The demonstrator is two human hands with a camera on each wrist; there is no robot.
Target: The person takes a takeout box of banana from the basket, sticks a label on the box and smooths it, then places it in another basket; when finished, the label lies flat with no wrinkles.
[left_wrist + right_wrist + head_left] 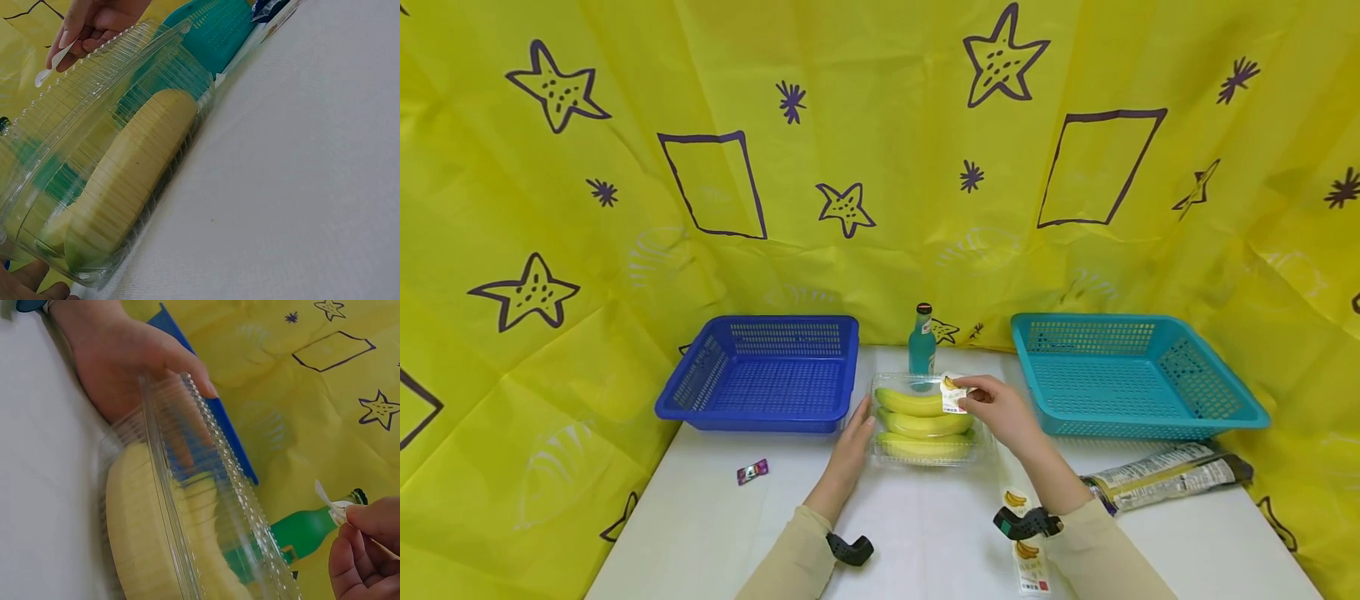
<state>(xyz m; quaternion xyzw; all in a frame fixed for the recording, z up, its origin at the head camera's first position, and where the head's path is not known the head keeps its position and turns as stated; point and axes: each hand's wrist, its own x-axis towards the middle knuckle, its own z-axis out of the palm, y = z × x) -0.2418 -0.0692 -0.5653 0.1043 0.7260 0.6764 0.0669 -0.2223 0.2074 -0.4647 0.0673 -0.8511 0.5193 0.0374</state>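
A clear plastic clamshell box stands closed on the white table, with several bananas inside. My left hand rests against the box's left side. In the right wrist view its fingers lie fairly straight behind the clear wall. Above the lid's right part, my right hand pinches a white banana-print sticker between thumb and fingers. The sticker appears slightly curled and apart from the lid in the left wrist view. Under the right forearm lies a strip of similar stickers, partly hidden.
A blue basket stands at the back left and a teal basket at the back right. Behind the box is a green-blue bottle. A small purple packet lies left; a long printed package lies right.
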